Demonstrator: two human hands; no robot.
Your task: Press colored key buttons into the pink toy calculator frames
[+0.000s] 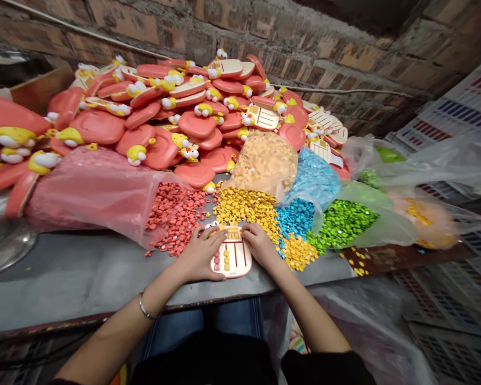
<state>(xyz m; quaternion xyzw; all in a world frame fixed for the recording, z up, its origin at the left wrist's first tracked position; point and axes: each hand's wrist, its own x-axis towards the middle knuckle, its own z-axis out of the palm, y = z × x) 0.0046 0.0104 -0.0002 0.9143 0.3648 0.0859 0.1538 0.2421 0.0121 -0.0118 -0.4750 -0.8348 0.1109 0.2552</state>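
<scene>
A cream toy board (240, 259) with red slot lines and a small window at its top lies on the grey table in front of me. Several red and yellow pieces sit in its left columns. My left hand (202, 254) grips the board's left side, thumb at the lower edge and fingers across the upper part. At the upper right edge, the bent fingers of my right hand (260, 243) are closed together; whatever they hold is hidden. Just beyond the board lie yellow pieces (248, 206), with red pieces (184, 214) to the left.
Red toy boards (196, 125) with yellow-and-white figures are heaped against the brick wall (244, 27). Blue pieces (295, 216), green pieces (344, 222) and orange-yellow pieces (300, 251) spill rightward from plastic bags. A pink bag (96, 192) lies left, near a metal dish (8, 246).
</scene>
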